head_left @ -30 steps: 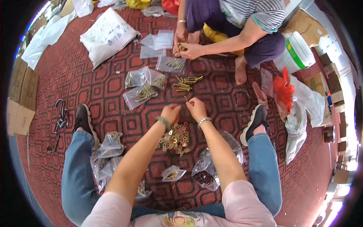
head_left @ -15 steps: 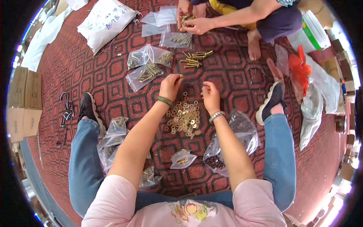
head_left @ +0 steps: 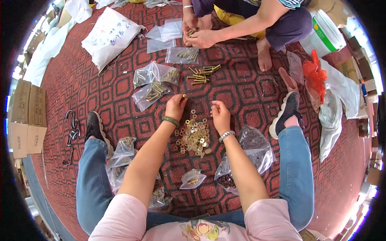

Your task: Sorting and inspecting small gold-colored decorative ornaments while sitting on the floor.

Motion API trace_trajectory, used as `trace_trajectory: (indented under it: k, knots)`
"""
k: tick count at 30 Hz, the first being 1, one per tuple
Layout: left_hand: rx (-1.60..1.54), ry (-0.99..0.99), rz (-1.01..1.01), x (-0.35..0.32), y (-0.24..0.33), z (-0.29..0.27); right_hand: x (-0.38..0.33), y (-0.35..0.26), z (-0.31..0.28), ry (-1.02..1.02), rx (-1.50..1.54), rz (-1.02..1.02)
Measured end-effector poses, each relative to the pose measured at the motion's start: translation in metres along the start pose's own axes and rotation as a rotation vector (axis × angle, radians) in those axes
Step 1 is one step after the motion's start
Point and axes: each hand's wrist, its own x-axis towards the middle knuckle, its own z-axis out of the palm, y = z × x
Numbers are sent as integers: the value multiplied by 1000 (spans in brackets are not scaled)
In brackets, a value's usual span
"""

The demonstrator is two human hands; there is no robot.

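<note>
My left hand [head_left: 175, 106] pinches a small brass bolt [head_left: 184, 96] just beyond a pile of brass washers [head_left: 194, 134] on the red patterned carpet [head_left: 100, 88]. To its right, my right hand [head_left: 220, 115] curls its fingers over the far edge of the pile; whether a washer lies inside it is hidden. Loose brass bolts [head_left: 203, 74] lie farther out. Clear bags of bolts [head_left: 152, 89] lie to the far left of my hands.
Another person [head_left: 241, 20] sits across from me, their hands holding bolts over a clear bag [head_left: 183, 54]. Small bags [head_left: 192, 178] and a bag of dark parts [head_left: 245, 158] lie between my legs. A white sack [head_left: 108, 36], white bucket [head_left: 323, 32] and cardboard boxes [head_left: 26, 116] ring the carpet.
The view has tilted down and nearer. My hands have spread apart from above the pile, the left now holding a bolt up beyond the washers.
</note>
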Motion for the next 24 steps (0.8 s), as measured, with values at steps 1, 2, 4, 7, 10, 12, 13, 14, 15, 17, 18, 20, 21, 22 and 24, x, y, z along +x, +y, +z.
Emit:
trace_trajectory:
  k: [1, 2, 4, 7, 10, 12, 13, 14, 15, 17, 18, 20, 21, 22, 24]
  knots:
    - [-9, 0, -8, 0, 1, 2, 1, 4, -1, -3, -10, 6]
    - [-5, -5, -15, -1, 0, 1, -1, 2, 1, -7, -7, 13]
    - [-11, 23, 29, 5, -4, 1, 1, -3, 2, 6, -46, -18]
    - [-19, 52, 70, 5, -5, 1, 1, -11, 4, 17, -89, -49]
    - [-5, 22, 30, 6, -1, 1, 2, -20, 13, 44, -281, -248]
    - [7, 27, 19, 8, -3, -5, 3, -44, 31, -6, -367, -305]
    - [18, 13, -5, 5, -7, -10, 3, -64, 45, -65, -390, -293]
    - [12, 0, -17, 4, -5, -8, 7, -62, 51, -57, -399, -311]
    - [9, -23, -25, 3, 0, -3, 13, -49, 54, -71, -574, -314]
    - [3, -37, -22, 4, 2, 1, 23, -34, 54, -72, -753, -323]
    - [-13, -21, -11, 4, 0, 1, 25, -31, 54, -61, -631, -302]
    - [-44, 8, -4, -1, -1, 0, 21, -27, 49, -56, -389, -255]
    - [-61, 22, -2, -1, -3, 0, 19, -25, 47, -55, -270, -230]
    - [-68, 29, -3, 1, -2, 0, 17, -24, 44, -58, -278, -235]
    - [-70, 31, -13, 1, -4, 0, 9, -21, 36, -62, -234, -189]
